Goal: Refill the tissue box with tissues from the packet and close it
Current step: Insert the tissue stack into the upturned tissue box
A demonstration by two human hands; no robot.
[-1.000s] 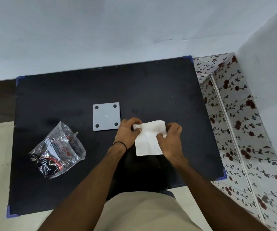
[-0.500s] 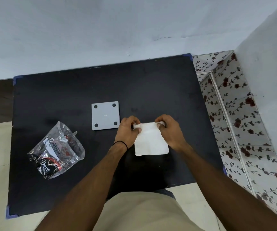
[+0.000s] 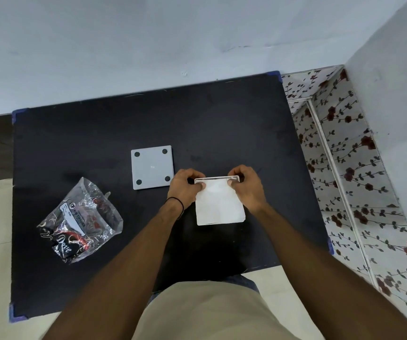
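Observation:
A white stack of tissues (image 3: 219, 204) lies over a box whose thin rim (image 3: 218, 178) shows along the far edge. My left hand (image 3: 185, 186) pinches the stack's far left corner. My right hand (image 3: 246, 187) pinches the far right corner. A grey square lid (image 3: 152, 167) with black dots at its corners lies flat on the black table (image 3: 99, 143), just left of my left hand. The clear plastic tissue packet (image 3: 79, 223) with red and black print lies crumpled at the left.
The table backs onto a pale wall. A floral-patterned panel (image 3: 344, 180) stands along the table's right side. Pale floor shows to the left and at the front. A black band circles my left wrist (image 3: 176, 204).
My right hand moved from the tissue's near right side up to its far right corner. The tissue stack now lies flatter and squarer, and the box rim shows at its far edge.

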